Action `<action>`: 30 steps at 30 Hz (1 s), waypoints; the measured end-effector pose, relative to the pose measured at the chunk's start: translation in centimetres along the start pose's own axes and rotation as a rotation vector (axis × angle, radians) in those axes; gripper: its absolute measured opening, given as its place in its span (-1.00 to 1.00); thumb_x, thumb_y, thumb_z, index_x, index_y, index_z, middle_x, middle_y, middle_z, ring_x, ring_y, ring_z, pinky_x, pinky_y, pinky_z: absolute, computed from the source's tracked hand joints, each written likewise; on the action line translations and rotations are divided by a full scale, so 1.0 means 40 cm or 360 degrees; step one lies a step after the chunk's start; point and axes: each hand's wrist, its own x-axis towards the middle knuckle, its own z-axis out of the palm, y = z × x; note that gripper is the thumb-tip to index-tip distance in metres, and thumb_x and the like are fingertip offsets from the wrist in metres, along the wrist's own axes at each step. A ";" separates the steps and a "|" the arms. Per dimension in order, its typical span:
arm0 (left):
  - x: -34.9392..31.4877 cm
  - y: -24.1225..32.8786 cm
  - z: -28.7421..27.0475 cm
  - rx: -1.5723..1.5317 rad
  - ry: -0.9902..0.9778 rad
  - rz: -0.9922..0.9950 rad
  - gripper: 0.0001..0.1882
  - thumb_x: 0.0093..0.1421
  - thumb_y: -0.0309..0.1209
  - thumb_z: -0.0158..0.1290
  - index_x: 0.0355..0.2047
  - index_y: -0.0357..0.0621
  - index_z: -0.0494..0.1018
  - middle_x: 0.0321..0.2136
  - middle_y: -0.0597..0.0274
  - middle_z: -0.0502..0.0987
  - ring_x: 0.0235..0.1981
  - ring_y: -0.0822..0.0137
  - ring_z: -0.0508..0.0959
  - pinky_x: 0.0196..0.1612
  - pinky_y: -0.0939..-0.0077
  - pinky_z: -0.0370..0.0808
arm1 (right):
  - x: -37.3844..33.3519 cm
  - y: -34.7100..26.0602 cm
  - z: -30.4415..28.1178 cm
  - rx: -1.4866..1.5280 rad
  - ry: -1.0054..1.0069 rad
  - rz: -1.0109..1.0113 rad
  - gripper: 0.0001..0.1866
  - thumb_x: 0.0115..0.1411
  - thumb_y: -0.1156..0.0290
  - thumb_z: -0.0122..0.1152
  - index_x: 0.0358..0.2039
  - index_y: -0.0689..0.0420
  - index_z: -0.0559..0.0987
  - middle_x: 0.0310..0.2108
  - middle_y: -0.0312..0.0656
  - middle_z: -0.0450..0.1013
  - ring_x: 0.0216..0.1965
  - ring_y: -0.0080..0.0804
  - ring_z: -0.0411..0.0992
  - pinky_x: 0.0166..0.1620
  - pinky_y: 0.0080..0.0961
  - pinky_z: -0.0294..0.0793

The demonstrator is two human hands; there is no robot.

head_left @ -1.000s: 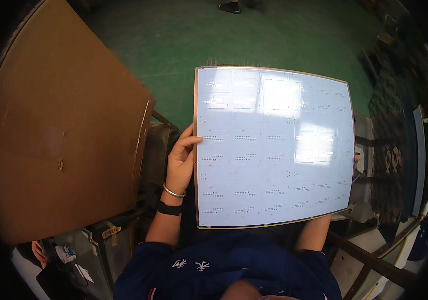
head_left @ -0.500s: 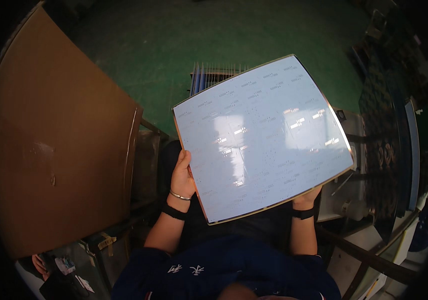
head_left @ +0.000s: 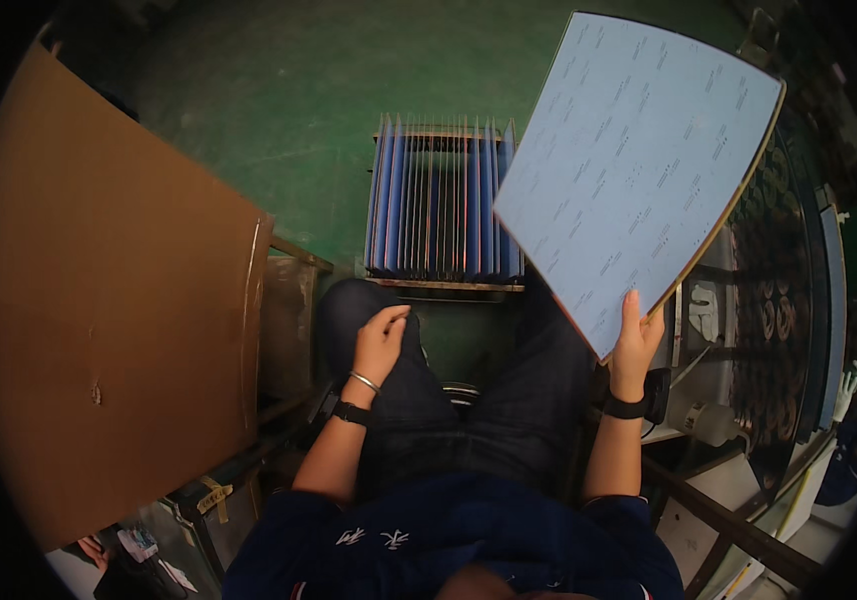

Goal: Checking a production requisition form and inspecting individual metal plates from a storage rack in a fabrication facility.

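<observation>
Here your right hand [head_left: 637, 345] sits right of centre in the frame, closed on the lower corner of a large pale blue panel [head_left: 639, 165], with the fingers lying up its printed face. The panel rises from that corner, tilted, into the upper right of the frame, carried clear of everything below it; its thin edge shows a brownish line along the right side. Your left hand [head_left: 381, 345] is at centre left, empty, fingers loosely curled and resting on your left knee, with a thin bangle and a dark wristband at the wrist. Between and just above your knees, at the upper centre, stands a slotted rack [head_left: 444, 200] filled with blue panels set on edge, side by side; the raised panel's lower left edge overlaps the rack's right end in the picture. The rack stands on a green floor [head_left: 279, 120]. A big brown cardboard sheet [head_left: 109, 300] leans across the left of the frame. At the far right, a dark round machine frame [head_left: 784, 330] curves down the edge.
</observation>
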 end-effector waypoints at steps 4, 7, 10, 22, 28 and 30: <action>-0.013 -0.052 -0.042 -0.0227 0.0148 -0.0106 -0.78 0.22 -0.57 -0.16 -0.19 -0.29 0.44 -0.31 0.09 0.52 -0.37 0.42 0.55 -0.32 0.60 0.53 | 0.077 0.030 0.041 -0.0452 0.0000 -0.0165 -0.66 0.24 0.44 -0.05 -0.05 0.41 0.33 -0.25 -0.10 0.43 -0.28 -0.55 0.35 -0.17 -0.61 0.34; -0.005 -0.060 -0.041 -0.0391 0.0143 -0.0145 -0.78 0.24 -0.56 -0.19 -0.19 -0.31 0.44 -0.35 0.09 0.51 -0.42 0.43 0.54 -0.36 0.60 0.54 | 0.124 0.123 0.082 -0.0631 -0.0072 -0.0297 -0.68 0.22 0.47 -0.04 -0.06 0.38 0.36 -0.37 -0.07 0.49 -0.39 -0.47 0.42 -0.31 -0.53 0.40; 0.002 -0.066 -0.038 -0.0360 0.0141 -0.0184 -0.78 0.26 -0.51 -0.18 -0.16 -0.33 0.40 -0.34 0.11 0.51 -0.43 0.45 0.52 -0.37 0.62 0.52 | 0.144 0.244 0.130 -0.0827 -0.0068 -0.0287 -0.65 0.19 0.51 -0.05 0.00 0.30 0.35 -0.32 0.12 0.47 -0.32 -0.16 0.49 -0.28 -0.40 0.43; 0.018 -0.066 -0.042 -0.0353 0.0166 -0.0215 -0.81 0.27 -0.50 -0.19 -0.19 -0.28 0.39 -0.41 0.19 0.50 -0.51 0.50 0.49 -0.46 0.66 0.50 | 0.207 0.312 0.160 -0.0943 -0.0222 -0.0171 -0.56 0.12 0.61 -0.08 0.06 0.15 0.31 -0.32 0.21 0.42 -0.27 0.04 0.45 -0.27 -0.27 0.43; 0.019 -0.061 -0.037 -0.0334 0.0191 -0.0250 -0.82 0.24 -0.57 -0.17 -0.21 -0.29 0.41 -0.42 0.18 0.51 -0.53 0.51 0.49 -0.47 0.66 0.50 | 0.270 0.314 0.278 -0.1191 -0.0399 0.0364 -0.44 0.14 0.62 -0.14 0.18 -0.01 0.18 -0.09 0.09 0.37 -0.17 0.06 0.38 -0.14 -0.28 0.39; 0.023 -0.060 -0.030 -0.0318 0.0182 -0.0254 -0.82 0.24 -0.57 -0.17 -0.22 -0.28 0.41 -0.43 0.18 0.51 -0.53 0.52 0.49 -0.48 0.66 0.50 | 0.253 0.441 0.283 -0.1291 -0.0458 0.0096 -0.42 0.09 0.65 -0.13 0.16 -0.04 0.23 -0.06 0.05 0.36 -0.09 0.00 0.36 -0.10 -0.28 0.39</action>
